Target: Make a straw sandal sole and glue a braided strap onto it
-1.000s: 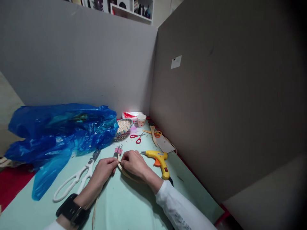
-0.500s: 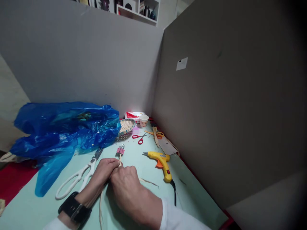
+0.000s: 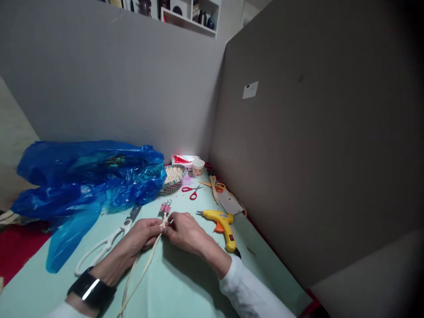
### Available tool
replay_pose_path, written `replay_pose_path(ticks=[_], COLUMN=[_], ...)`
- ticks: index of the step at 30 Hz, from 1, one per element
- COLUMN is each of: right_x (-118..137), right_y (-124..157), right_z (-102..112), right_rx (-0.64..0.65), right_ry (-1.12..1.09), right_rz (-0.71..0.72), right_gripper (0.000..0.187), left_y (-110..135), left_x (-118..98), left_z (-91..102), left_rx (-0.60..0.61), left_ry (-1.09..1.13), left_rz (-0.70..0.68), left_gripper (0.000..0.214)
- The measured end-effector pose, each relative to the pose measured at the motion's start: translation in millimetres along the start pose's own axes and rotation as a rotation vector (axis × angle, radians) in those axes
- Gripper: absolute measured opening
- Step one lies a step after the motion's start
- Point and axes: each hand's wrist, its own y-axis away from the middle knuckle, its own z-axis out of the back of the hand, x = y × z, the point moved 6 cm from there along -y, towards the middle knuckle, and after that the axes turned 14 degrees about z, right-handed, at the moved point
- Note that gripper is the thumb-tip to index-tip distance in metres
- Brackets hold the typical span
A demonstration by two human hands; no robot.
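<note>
Pale, flat plant-fibre strands (image 3: 149, 263) run down from a pink binder clip (image 3: 165, 208) that grips their top end on the table. My left hand (image 3: 144, 232) pinches them between thumb and finger just below the clip. From the other side my right hand (image 3: 185, 230) is closed at the same spot, its fingertips against the strands. The loose ends trail toward the table's near edge, between my forearms. What my right fingertips hold is partly hidden. White-handled scissors (image 3: 105, 245) lie beside my left forearm, partly covered by it.
A yellow glue gun (image 3: 222, 224) lies to the right. Beyond are red scissors (image 3: 191, 192), orange scissors (image 3: 220, 187), a paper cup (image 3: 198, 168) and a woven basket (image 3: 175, 175). A blue plastic bag (image 3: 89, 181) spreads over the left. Grey partitions (image 3: 281, 145) border the table.
My right hand has turned and drawn back to the right, uncovering the strands below the clip. The loose strands now hang together toward the near edge; one had pointed right.
</note>
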Motion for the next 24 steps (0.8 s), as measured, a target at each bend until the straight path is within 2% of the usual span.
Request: replay_pose_path(ticks=[4, 9, 14, 18, 24], right_x=[-9, -18, -23, -24, -23], right_y=[-8, -14, -15, -14, -11], right_z=[-17, -15, -21, -26, -21], right_rx=[0.067, 0.036, 0.019, -0.002, -0.051], right_ry=[-0.148, -0.249, -0.322, -0.321, -0.27], right_rz=[-0.017, -0.047, -0.116, -0.156, -0.146], right_gripper=[0.026, 0.027, 0.028, 0.028, 0.027], left_y=[-7, -11, -8, 5, 39], left_x=[4, 7, 2, -8, -38], left_z=[3.0, 2.7, 0.3, -0.3, 1.5], left_rx=[-0.042, -0.118, -0.158, -0.225, -0.4], left_ry=[0.015, -0.021, -0.155, -0.308, -0.584], left_rz=[-0.037, -0.068, -0.067, -0.076, -0.09], left_gripper=[0.021, 0.023, 0.026, 0.029, 0.023])
